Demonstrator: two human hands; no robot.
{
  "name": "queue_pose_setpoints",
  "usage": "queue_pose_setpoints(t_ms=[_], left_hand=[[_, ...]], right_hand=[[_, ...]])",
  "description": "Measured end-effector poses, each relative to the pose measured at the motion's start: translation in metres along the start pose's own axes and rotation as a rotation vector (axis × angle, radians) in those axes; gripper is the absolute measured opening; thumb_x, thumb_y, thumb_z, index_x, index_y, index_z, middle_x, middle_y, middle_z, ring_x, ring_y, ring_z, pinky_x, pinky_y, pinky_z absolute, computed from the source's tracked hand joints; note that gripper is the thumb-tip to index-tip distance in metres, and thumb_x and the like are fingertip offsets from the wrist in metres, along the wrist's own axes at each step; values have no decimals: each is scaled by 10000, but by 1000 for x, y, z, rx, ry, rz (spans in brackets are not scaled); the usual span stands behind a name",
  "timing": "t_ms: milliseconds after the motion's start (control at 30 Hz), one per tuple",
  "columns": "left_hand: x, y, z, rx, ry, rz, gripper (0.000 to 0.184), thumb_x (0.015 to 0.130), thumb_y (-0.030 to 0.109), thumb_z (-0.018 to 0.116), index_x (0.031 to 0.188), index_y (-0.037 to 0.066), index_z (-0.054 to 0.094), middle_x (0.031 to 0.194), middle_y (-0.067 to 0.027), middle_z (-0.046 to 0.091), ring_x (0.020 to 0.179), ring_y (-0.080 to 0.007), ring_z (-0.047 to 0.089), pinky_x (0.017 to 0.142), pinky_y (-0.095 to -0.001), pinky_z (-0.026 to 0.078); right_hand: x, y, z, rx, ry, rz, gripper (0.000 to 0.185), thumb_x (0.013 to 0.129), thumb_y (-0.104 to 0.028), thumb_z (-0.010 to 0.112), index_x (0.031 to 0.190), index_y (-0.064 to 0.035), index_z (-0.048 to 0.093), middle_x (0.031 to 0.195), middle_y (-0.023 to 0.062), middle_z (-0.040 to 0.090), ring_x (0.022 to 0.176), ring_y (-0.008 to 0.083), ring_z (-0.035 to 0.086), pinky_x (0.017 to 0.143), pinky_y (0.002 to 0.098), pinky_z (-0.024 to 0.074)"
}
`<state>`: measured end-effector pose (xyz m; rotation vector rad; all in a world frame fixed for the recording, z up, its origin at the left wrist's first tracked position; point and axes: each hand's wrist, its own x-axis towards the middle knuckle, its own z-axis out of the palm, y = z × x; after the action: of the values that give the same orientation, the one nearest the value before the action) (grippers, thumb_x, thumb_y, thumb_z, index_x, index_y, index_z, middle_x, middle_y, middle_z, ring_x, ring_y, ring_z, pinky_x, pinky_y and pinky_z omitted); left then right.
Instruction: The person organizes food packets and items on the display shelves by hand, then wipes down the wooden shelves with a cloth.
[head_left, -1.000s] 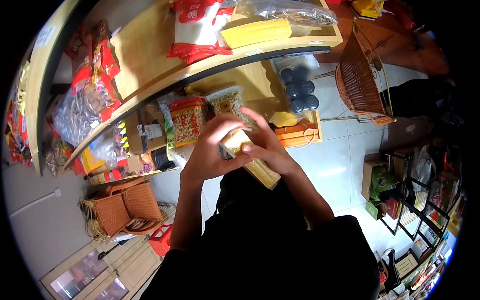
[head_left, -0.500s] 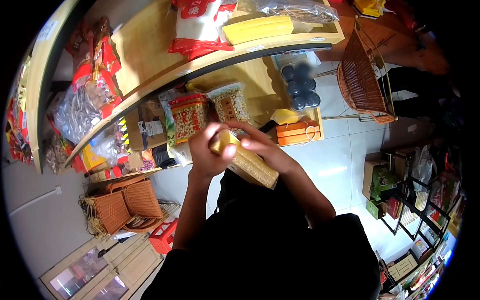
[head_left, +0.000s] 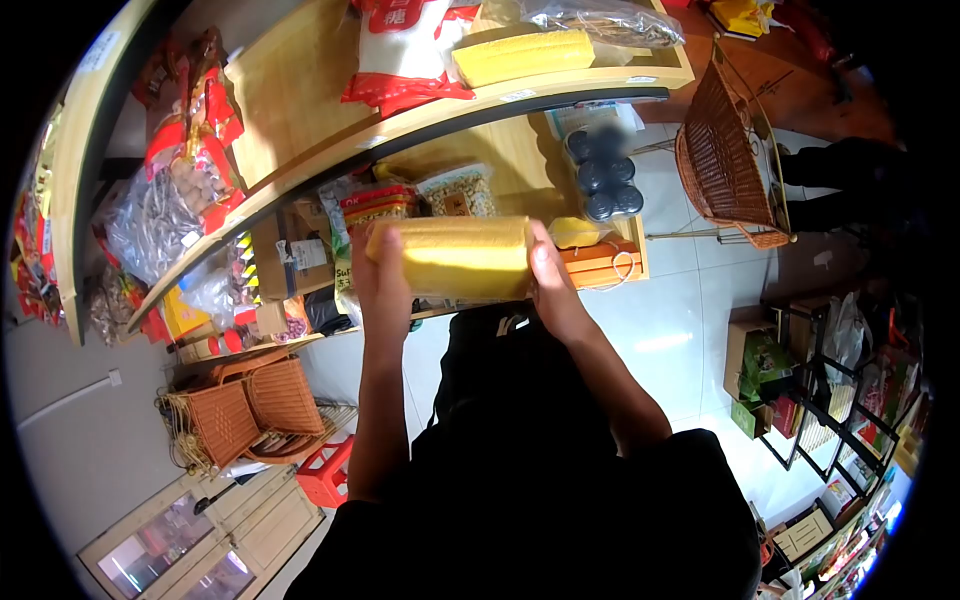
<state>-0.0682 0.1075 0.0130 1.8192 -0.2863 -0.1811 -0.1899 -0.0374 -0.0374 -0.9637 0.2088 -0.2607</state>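
While the left hand wraps one end of a yellow block, its thumb lying on the near face, the right hand clasps the opposite end, thumb towards the camera. Both hands are part-closed, spread only as far as the block's ends, and most of their fingers are hidden behind it. The block is held up level in front of the body, its long side running from hand to hand.

Just beyond it, on the lower shelf, are a red-topped bag, partly covered by the block, and a clear bag of pale pieces. Farther right are a pack of dark round containers, a small yellow packet and an orange box.

Above, the upper shelf carries a red and white bag beside a second yellow block. Past the shelf's right end is a wicker basket; on the lower left, more baskets stand near a red stool.
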Motion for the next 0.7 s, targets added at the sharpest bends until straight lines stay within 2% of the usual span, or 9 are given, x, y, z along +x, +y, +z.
queue_pose_setpoints(t_ms=[33, 67, 100, 200, 333, 500, 567, 667, 700], left_hand=[[1, 7, 1, 77, -62, -5, 448, 940, 390, 582, 1133, -8, 504, 996, -86, 577, 908, -154, 557, 788, -278, 454], [-6, 16, 0, 54, -127, -128, 480, 913, 315, 640, 1209, -6, 444, 1088, -127, 580, 968, -183, 584, 852, -307, 477], [-5, 19, -2, 54, -125, -128, 480, 913, 315, 640, 1209, -6, 444, 1088, -127, 580, 968, -183, 584, 852, -307, 477], [-5, 22, -8, 61, -351, -99, 544, 855, 189, 711, 1256, 3, 394, 1122, -154, 576, 1006, -207, 600, 883, -331, 495], [-7, 28, -8, 87, -385, -109, 533, 856, 184, 679, 1289, 8, 423, 1154, -147, 569, 1046, -199, 578, 913, -318, 466], [-9, 2, -3, -218, -419, -247, 484, 848, 105, 691, 1244, 22, 425, 1122, -134, 578, 1033, -189, 577, 879, -314, 478], [-12, -20, 2, -194, -405, -290, 475, 847, 92, 687, 1243, 17, 435, 1126, -132, 581, 1039, -187, 577, 887, -315, 475], [-22, -64, 19, -182, -354, -389, 450, 848, 64, 668, 1244, -5, 464, 1140, -119, 590, 1050, -191, 580, 897, -309, 471], [-26, -80, 24, -141, -355, -424, 450, 851, 66, 662, 1248, -10, 464, 1141, -116, 592, 1052, -196, 581, 899, -307, 470]], right_hand=[[2, -3, 2, -68, 80, -42, 561, 1017, -452, 377, 1333, 10, 416, 1254, 107, 514, 1181, 177, 457, 1053, 326, 308], [3, -9, 4, -90, 118, -45, 504, 1017, -396, 424, 1335, -5, 411, 1241, 94, 515, 1162, 166, 459, 1040, 312, 320], [5, -11, 4, -90, 116, -45, 504, 1017, -396, 424, 1335, -5, 411, 1241, 94, 515, 1162, 166, 459, 1040, 312, 320], [7, -14, 1, -73, 147, 10, 483, 981, -316, 543, 1331, -6, 424, 1235, 77, 521, 1152, 148, 464, 1015, 295, 346], [5, -16, -1, -49, 176, 57, 472, 976, -318, 553, 1307, -1, 439, 1221, 81, 526, 1136, 149, 473, 1014, 301, 348], [5, -1, -7, 14, 368, 66, 390, 973, -261, 575, 1249, -6, 470, 1177, 74, 540, 1117, 140, 484, 995, 290, 367], [3, 7, -17, -14, 368, 67, 377, 978, -236, 573, 1259, -7, 470, 1191, 69, 537, 1128, 129, 478, 992, 288, 376], [0, 38, -45, -140, 381, 97, 437, 960, -241, 584, 1288, 23, 466, 1209, 117, 536, 1131, 192, 508, 1010, 319, 378], [-2, 60, -60, -349, 425, 85, 478, 939, -243, 599, 1301, 37, 463, 1211, 153, 535, 1125, 237, 520, 1010, 341, 385]])
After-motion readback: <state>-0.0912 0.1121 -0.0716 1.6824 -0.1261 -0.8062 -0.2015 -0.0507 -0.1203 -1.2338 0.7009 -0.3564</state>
